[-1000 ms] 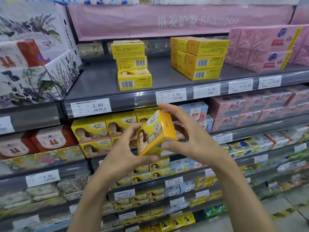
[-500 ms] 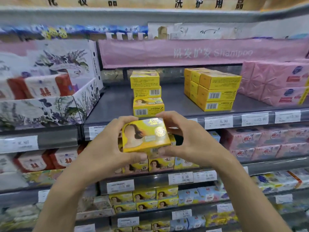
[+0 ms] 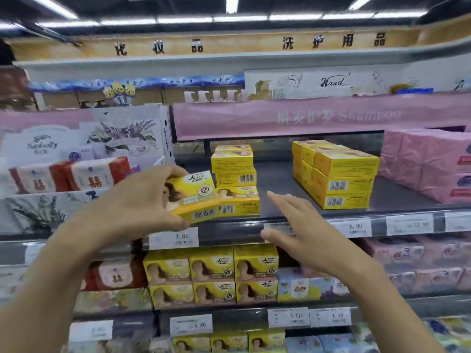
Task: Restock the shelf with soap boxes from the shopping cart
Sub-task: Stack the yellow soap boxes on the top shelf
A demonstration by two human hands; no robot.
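**A:** Where's the box right now?

**B:** The yellow cardboard soap box [image 3: 193, 197] with a woman's portrait on it is in the left hand [image 3: 137, 200]. It's just left of the short stack of yellow soap boxes [image 3: 234, 179], level with that stack's bottom box. I can't tell whether the two touch.

**A:** How is it held?

**B:** The fingers [image 3: 170, 171] curl over its far top edge and the thumb presses up from beneath, so it's pinched at its left end. The portrait face tips upward and the barcode side faces the person.

**A:** And the other hand?

**B:** The right hand [image 3: 295, 225] hangs to the right of the stack, in front of the grey metal shelf [image 3: 280, 184]. Its fingers are straight and loosely spread, and it holds nothing.

**A:** What does the next move turn on?

**B:** The box's long axis runs left to right, parallel to the stack's front. The bare shelf left of the stack lies straight beyond the box, away from the fingers. I'd say the left hand only has to push forward and lower it there. It's much the nearer hand, so the right one isn't needed.
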